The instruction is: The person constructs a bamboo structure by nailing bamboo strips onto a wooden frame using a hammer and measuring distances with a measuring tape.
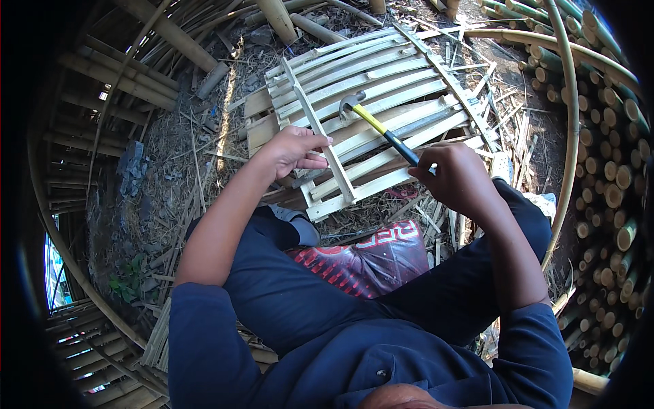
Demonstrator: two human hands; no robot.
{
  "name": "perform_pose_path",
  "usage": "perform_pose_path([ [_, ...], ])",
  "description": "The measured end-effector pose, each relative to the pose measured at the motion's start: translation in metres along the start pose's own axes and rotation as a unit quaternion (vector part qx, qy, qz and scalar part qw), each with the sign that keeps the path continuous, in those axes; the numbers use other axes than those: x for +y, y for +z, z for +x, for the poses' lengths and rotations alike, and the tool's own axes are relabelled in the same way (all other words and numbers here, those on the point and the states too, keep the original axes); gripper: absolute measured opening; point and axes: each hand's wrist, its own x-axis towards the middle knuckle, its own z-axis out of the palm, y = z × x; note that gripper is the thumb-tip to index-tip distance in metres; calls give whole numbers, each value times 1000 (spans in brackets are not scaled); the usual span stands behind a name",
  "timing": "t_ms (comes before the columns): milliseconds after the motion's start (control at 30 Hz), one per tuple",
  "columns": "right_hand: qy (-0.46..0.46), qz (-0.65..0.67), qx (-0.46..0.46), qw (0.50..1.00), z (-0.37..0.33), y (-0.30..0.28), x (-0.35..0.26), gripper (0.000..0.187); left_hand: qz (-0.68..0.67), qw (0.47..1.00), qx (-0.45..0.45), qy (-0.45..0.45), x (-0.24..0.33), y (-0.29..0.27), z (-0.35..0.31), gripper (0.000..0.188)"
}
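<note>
A slatted bamboo panel [395, 87] lies in front of me, its pale slats running side to side. Across its left end goes a narrow bamboo strip [312, 113], and another crosswise strip runs along the right end. My left hand [289, 151] is closed at the lower half of the left strip, thumb and fingers on either side of it; whether a nail sits between the fingertips I cannot make out. My right hand [455, 176] grips the dark handle end of a claw hammer [371, 121] with a yellow shaft. The hammer's head is over the panel's middle, right of the strip.
Many cut bamboo poles [613, 198] are stacked at the right. A curved bamboo pole [571, 109] rises between them and me. A red and dark printed sack [371, 262] lies between my legs. Bamboo scraps [197, 136] litter the ground, and thick bamboo posts [278, 20] stand behind the panel.
</note>
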Motion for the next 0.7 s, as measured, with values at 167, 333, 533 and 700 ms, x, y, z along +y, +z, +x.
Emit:
perform_pose_path([
  [167,-8,-4,2,1000,-2,-3,0,16,3,999,44,-11,-20,-15,-1,34],
  [333,0,-14,-3,1000,-2,-3,-3,17,0,999,50,-17,-35,-23,-4,34],
  [533,6,-10,-20,1000,3,5,-2,22,284,950,89,-100,-24,-14,-16,57],
  [700,3,-16,-23,1000,5,7,-4,21,430,762,316,367,-40,-13,-13,57],
])
